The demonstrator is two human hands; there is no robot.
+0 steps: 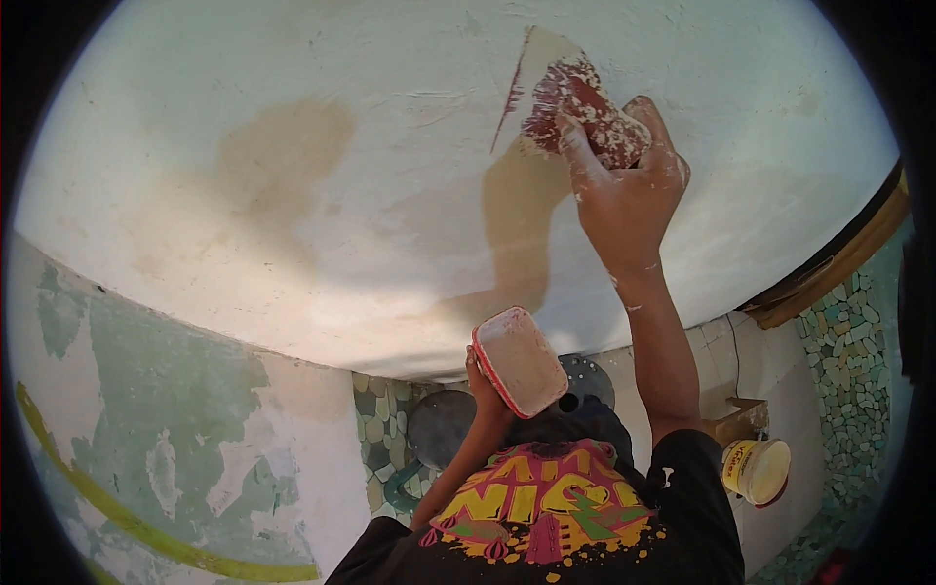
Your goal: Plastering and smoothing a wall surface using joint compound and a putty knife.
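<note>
My right hand point(629, 195) reaches up and grips a wide red putty knife point(590, 112) smeared with pale filler. The blade lies against the white wall point(409, 185), its long edge slanting on the left side. White specks dot my fingers and wrist. Down near my chest, my left hand point(485, 390) clasps a rectangular tub point(526, 361) with a red rim. Pale residue coats the inside of the tub. Only part of the left hand's fingers shows; the rest is behind the tub.
A white and yellow bucket point(756, 471) stands on the floor at right, beside a brown box-like object point(736, 419). Dark round seats point(441, 427) are below me. Peeling green paint point(146, 409) covers the left wall. Pebble-patterned flooring point(848, 361) lies far right, near a brown wooden edge point(829, 263).
</note>
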